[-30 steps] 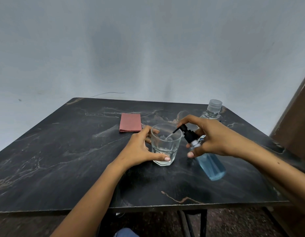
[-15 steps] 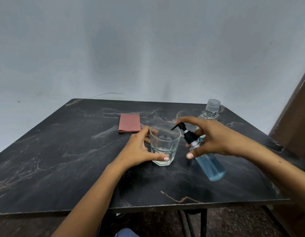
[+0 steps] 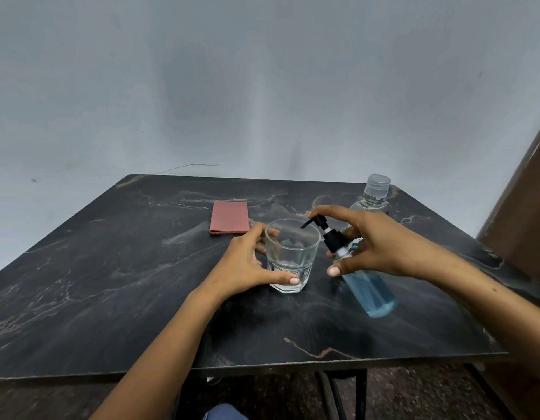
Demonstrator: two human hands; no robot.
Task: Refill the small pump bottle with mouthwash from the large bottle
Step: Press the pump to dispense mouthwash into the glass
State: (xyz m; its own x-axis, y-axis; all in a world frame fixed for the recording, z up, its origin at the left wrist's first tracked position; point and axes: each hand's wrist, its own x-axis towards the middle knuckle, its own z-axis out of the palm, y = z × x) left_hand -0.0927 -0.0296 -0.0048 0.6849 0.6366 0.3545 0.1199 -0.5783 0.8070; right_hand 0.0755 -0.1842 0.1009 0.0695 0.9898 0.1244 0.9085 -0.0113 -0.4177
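On the dark tabletop [image 3: 111, 298], the right hand [image 3: 380, 247] holds the tilted small pump bottle [image 3: 368, 286] of blue liquid, forefinger on the pump head, its spout over the glass [image 3: 291, 256]. The left hand [image 3: 247, 265] grips that glass. Farther right stands the large bottle [image 3: 373, 195]; a red cloth [image 3: 229, 217] lies far left. The pump head has risen since earlier.

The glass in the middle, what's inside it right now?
The glass held by the left hand looks nearly empty, perhaps a thin clear layer at the bottom. The black pump nozzle points over its rim. The left thumb covers part of the base.
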